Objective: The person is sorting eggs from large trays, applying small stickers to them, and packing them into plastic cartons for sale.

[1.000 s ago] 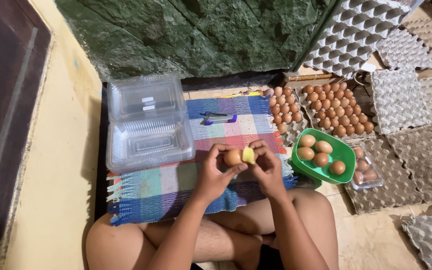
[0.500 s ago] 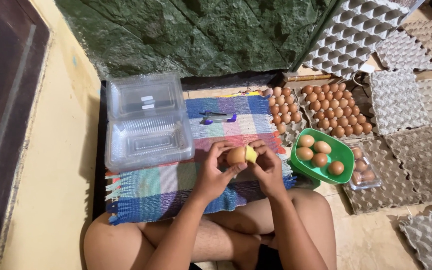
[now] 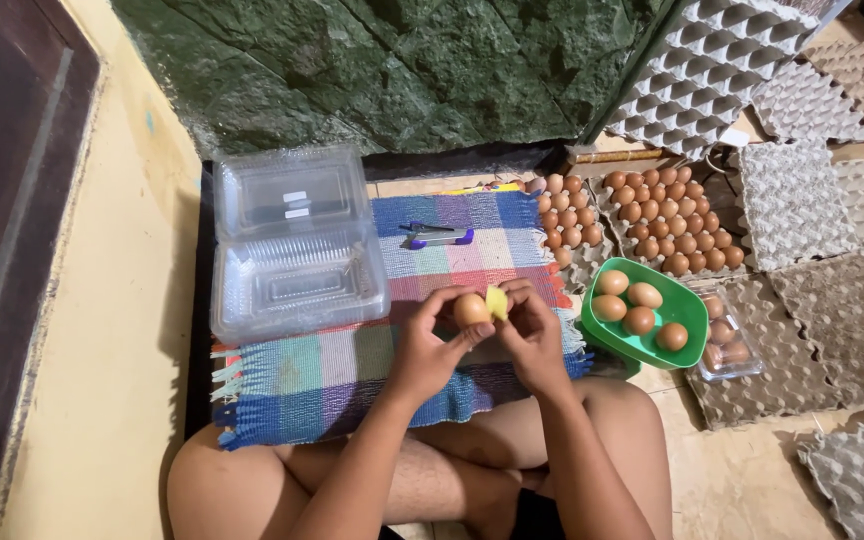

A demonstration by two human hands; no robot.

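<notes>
My left hand [image 3: 430, 342] holds a brown egg [image 3: 470, 310] by its fingertips above a striped woven mat [image 3: 352, 370]. My right hand [image 3: 530, 333] pinches a small yellow piece [image 3: 496, 302] pressed against the egg's right side. Both hands meet over the mat's middle, in front of my crossed legs. An open clear plastic clamshell box [image 3: 297, 245] lies empty to the left of the hands. A green bowl [image 3: 677, 300] with several brown eggs stands just right of my right hand.
Cardboard trays of brown eggs [image 3: 667, 225] sit behind the bowl, with stacks of empty grey trays [image 3: 802, 200] at right. A small clear box of eggs [image 3: 727, 340] lies beside the bowl. A purple stapler-like tool [image 3: 437, 236] rests on the mat. A dark green wall [image 3: 392, 70] stands behind.
The hands stay together at the same spot over the mat; the yellow piece has shifted slightly on the egg. Nothing else has moved.
</notes>
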